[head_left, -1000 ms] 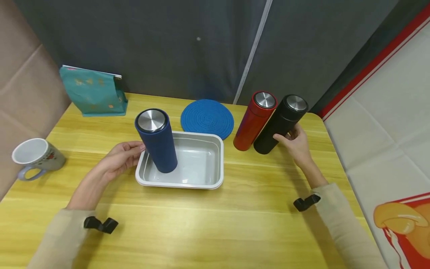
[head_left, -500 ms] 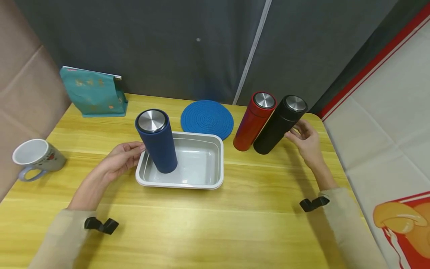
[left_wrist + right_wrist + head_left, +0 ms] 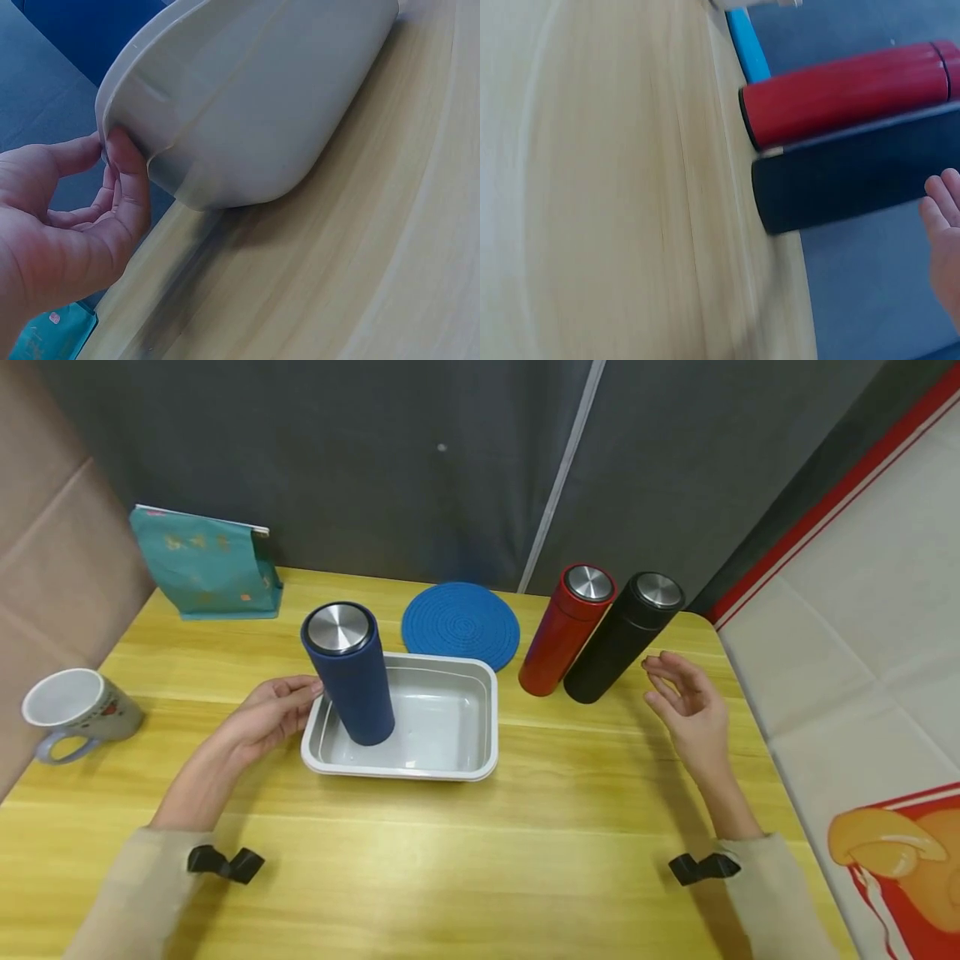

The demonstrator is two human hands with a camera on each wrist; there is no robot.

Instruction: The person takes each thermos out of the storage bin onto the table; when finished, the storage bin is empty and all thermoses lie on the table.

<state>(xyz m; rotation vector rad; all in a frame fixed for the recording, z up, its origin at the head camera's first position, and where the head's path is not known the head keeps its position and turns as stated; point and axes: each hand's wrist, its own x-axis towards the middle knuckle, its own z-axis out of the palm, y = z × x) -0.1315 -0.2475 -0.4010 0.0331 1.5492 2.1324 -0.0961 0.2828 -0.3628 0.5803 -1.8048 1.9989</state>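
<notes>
Right hand (image 3: 693, 718) moved off the black bottle (image 3: 622, 639), fingers loose; left hand (image 3: 273, 718) pinches the tray (image 3: 442, 727), perhaps to keep it still.

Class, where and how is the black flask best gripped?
Probably mid-body, coming from the person's right: the black flask stands upright, a plain cylinder fingers can wrap, and the red flask stands close on its left. The right hand is on that freer side.

left sleeve (image 3: 138, 889) and right sleeve (image 3: 780, 897) are plain and beige; a black, angular left clip (image 3: 225, 866) and a matching right clip (image 3: 703, 869) jut from their ends, both bent.
</notes>
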